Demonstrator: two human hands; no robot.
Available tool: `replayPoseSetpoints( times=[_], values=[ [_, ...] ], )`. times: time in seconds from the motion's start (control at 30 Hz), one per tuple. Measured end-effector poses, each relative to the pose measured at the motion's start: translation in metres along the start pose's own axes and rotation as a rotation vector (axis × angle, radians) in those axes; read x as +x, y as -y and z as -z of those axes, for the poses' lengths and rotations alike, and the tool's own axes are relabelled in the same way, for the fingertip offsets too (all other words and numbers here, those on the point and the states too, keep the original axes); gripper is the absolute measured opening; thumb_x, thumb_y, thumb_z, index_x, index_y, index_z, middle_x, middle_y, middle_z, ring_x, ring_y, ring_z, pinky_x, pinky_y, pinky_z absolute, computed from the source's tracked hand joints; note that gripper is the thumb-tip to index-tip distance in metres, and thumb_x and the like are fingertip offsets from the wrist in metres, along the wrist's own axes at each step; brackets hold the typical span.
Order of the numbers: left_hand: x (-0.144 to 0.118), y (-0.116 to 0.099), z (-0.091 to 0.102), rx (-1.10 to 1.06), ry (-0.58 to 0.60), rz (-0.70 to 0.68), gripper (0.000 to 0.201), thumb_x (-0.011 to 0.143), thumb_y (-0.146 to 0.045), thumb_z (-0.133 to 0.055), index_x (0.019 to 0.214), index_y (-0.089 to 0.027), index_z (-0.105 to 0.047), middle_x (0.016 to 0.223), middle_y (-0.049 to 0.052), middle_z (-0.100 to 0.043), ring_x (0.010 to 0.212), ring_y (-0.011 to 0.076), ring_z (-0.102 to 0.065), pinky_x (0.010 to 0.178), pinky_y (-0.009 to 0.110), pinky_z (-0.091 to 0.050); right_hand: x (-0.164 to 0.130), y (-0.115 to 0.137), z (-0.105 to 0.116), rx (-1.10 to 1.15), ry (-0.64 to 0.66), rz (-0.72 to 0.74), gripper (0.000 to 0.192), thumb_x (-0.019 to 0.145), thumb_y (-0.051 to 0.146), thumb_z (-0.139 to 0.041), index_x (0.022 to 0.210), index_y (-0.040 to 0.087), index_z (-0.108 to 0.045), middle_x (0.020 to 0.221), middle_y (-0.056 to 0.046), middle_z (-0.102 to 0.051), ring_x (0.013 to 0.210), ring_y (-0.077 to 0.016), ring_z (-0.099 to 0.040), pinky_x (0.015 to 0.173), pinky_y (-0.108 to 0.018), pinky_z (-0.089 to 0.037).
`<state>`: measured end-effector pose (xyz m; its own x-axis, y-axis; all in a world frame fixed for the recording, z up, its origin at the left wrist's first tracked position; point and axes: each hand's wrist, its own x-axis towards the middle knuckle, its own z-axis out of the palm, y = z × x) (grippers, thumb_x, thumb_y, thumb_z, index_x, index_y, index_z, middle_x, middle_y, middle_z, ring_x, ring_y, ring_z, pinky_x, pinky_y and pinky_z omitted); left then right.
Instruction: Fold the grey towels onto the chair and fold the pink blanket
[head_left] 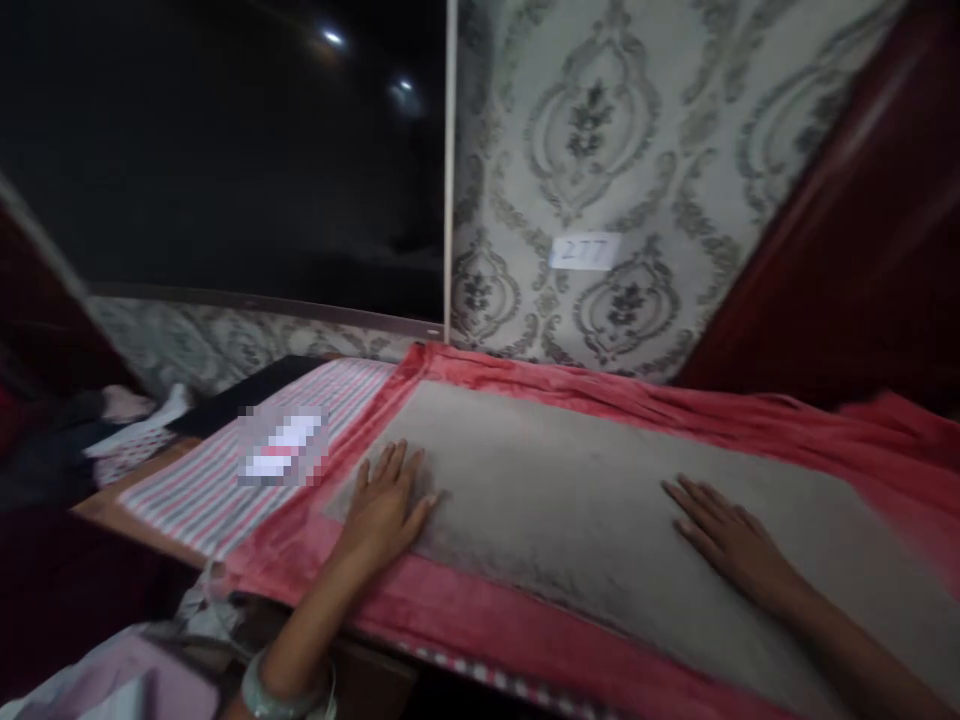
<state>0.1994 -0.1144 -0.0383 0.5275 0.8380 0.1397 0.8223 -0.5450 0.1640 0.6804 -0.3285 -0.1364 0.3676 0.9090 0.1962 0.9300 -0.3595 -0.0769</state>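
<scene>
Two hands lie flat on a grey cloth [570,490] at centre frame, over a red blanket [480,620]: left hand [384,500] and right hand [731,540], fingers lightly spread and holding nothing, apparently pressing it smooth. Striped fabric [217,480] lies left.

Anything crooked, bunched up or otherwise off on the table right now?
The red blanket is bunched into folds along its far edge near the wall, not lying smooth. The grey cloth on it looks flat, with the left hand and right hand pressed palm-down on it. Nothing spilled or torn shows.
</scene>
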Motion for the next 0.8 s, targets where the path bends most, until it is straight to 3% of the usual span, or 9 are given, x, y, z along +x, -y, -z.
replayPoseSetpoints(
  times=[0.07,0.17,0.27,0.37,0.63,0.8],
  values=[
    [0.017,-0.009,-0.006,0.03,0.05,-0.089,0.064,0.096,-0.046,-0.046,0.154,-0.02,-0.04,0.165,0.015,-0.026,0.154,0.0349,-0.02,0.122,0.063,-0.017,-0.007,-0.006,0.013,-0.013,0.044,-0.092,0.071,0.095,0.062,-0.018,0.155,0.031,-0.039,0.164,-0.003,-0.032,0.151,-0.0297,-0.029,0.117,-0.057,-0.03],
    [0.032,-0.009,-0.022,0.1,0.088,-0.119,0.064,0.096,-0.047,-0.045,0.154,-0.021,-0.04,0.165,0.013,-0.027,0.153,0.0372,-0.02,0.12,0.066,-0.019,-0.026,-0.04,0.031,-0.044,0.052,-0.308,0.07,0.097,0.056,-0.017,0.157,0.026,-0.035,0.165,-0.005,-0.029,0.151,-0.0309,-0.026,0.118,-0.06,-0.026],
    [0.036,0.0,-0.035,0.155,0.059,-0.125,0.066,0.097,-0.048,-0.038,0.156,-0.02,-0.036,0.165,0.012,-0.025,0.154,0.036,-0.019,0.121,0.064,-0.019,-0.057,-0.077,0.039,-0.062,0.031,-0.499,0.069,0.098,0.055,-0.018,0.158,0.025,-0.034,0.165,-0.007,-0.029,0.151,-0.0338,-0.027,0.117,-0.062,-0.028],
    [0.036,0.003,-0.039,0.175,0.043,-0.117,0.068,0.097,-0.05,-0.034,0.158,-0.02,-0.033,0.166,0.011,-0.023,0.154,0.0355,-0.019,0.121,0.064,-0.02,-0.084,-0.097,0.041,-0.062,-0.009,-0.619,0.07,0.098,0.057,-0.019,0.157,0.024,-0.035,0.164,-0.011,-0.03,0.148,-0.0375,-0.031,0.113,-0.064,-0.034],
    [0.035,-0.006,-0.033,0.198,0.075,-0.108,0.069,0.096,-0.049,-0.031,0.157,-0.017,-0.034,0.167,0.012,-0.022,0.155,0.034,-0.016,0.123,0.059,-0.017,-0.097,-0.093,0.048,-0.043,-0.026,-0.689,0.074,0.1,0.06,-0.015,0.157,0.017,-0.035,0.162,-0.018,-0.031,0.15,-0.035,-0.028,0.117,-0.058,-0.03],
    [0.028,0.015,-0.027,0.151,0.029,0.061,0.074,0.093,-0.053,-0.031,0.155,-0.014,-0.037,0.165,0.02,-0.024,0.153,0.0387,-0.019,0.119,0.064,-0.021,-0.097,-0.086,0.057,-0.034,0.008,-0.68,0.075,0.1,0.058,-0.013,0.157,0.014,-0.033,0.162,-0.021,-0.029,0.151,-0.0348,-0.026,0.118,-0.057,-0.027]
  ],
)
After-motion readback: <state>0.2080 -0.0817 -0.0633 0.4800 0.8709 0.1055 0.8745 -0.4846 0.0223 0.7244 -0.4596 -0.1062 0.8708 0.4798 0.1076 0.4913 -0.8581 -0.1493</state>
